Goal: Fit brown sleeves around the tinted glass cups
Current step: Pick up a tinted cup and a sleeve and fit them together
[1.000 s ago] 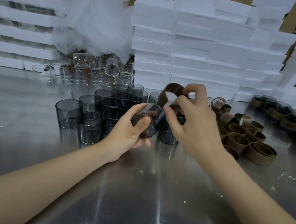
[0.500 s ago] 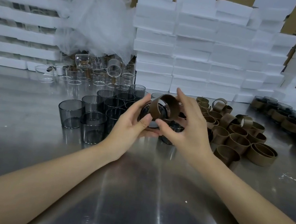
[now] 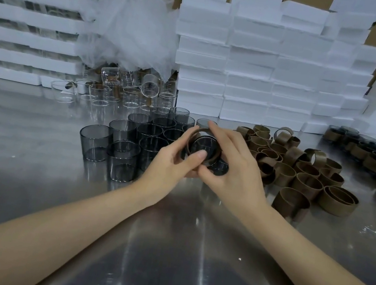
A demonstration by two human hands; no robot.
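tinted cup (image 3: 202, 145) is held at centre above the tabletop (image 3: 166, 249), tipped so its axis points roughly back at the camera, with the brown sleeve (image 3: 215, 158) ringing its near end, looks coaxial and only partly on. left hand (image 3: 171, 164) grip is closed on the cup from 8 o'clock, right hand (image 3: 234, 166) grip pinches the sleeve rim from 4 o'clock. my read: the next push runs along that axis, right hand nearer; spare sleeves (image 3: 299, 173) at 3 o'clock, bare cups (image 3: 121, 142) at 9.

On the table (image 3: 164, 261), bare cups (image 3: 120, 147) stand left of the loose sleeves (image 3: 298, 180), foam blocks (image 3: 250, 61) stacked behind both.
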